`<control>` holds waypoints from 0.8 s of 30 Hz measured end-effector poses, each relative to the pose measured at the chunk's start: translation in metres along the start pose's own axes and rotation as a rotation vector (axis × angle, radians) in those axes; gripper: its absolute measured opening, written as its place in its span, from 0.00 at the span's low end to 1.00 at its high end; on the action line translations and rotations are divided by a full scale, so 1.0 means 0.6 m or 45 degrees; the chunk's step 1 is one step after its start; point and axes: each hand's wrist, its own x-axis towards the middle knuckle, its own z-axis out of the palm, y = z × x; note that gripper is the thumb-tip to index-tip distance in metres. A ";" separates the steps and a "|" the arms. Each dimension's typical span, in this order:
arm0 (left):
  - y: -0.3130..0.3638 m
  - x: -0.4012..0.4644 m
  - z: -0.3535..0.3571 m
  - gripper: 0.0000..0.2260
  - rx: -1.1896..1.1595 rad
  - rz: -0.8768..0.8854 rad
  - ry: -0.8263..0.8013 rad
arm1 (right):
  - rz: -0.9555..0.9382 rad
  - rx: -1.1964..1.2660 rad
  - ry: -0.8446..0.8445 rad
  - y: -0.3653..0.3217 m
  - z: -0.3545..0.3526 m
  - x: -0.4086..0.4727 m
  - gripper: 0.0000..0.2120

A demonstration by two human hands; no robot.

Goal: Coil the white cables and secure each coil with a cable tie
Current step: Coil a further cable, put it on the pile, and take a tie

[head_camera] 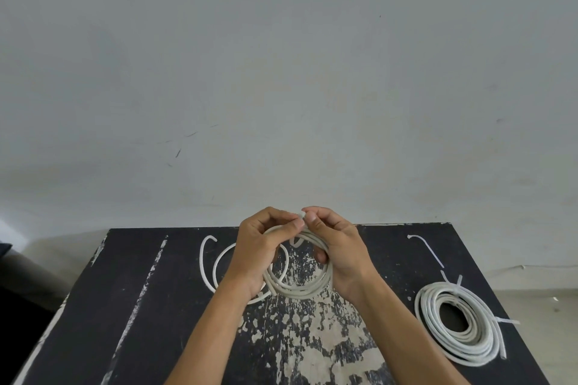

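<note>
Head view: looks down at a worn black table (156,306) set against a pale grey wall (281,72).
Left hand (259,255): raised above the table's middle, fingers curled, thumb and forefinger pinching the top of a loosely wound white cable coil (300,286).
Right hand (339,251): opposite the left, fingertips almost meeting it at the coil's top, pinching a small white piece (302,215) there; too small to tell whether a cable tie head or a cable end. Lower fingers curled round the coil's right side.
White cable coil in hand: several loops held between both palms, lower arc hanging just above the table's paint-worn centre, one short end (271,287) sticking down beside the left wrist.
Loose white cable (207,266): lies on the table left of the hands, one long open curve with a hooked far end, plus an inner loop partly hidden behind the left hand.
Finished white cable coil (456,320): flat on the table's right side, well apart from the hands, many tight turns, bound by thin white cable ties (455,291) whose tails stick out at the top and the right.
Spare thin white cable tie (427,248): lies on the table beyond the finished coil, near the far right corner, hooked at its far end.
</note>
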 end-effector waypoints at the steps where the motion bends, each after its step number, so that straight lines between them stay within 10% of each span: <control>1: -0.001 -0.001 0.000 0.10 0.020 0.006 0.006 | 0.007 -0.002 -0.009 0.000 -0.002 0.000 0.12; 24: -0.021 0.002 -0.001 0.08 0.108 -0.032 -0.080 | -0.026 -0.216 0.040 -0.014 -0.001 0.000 0.05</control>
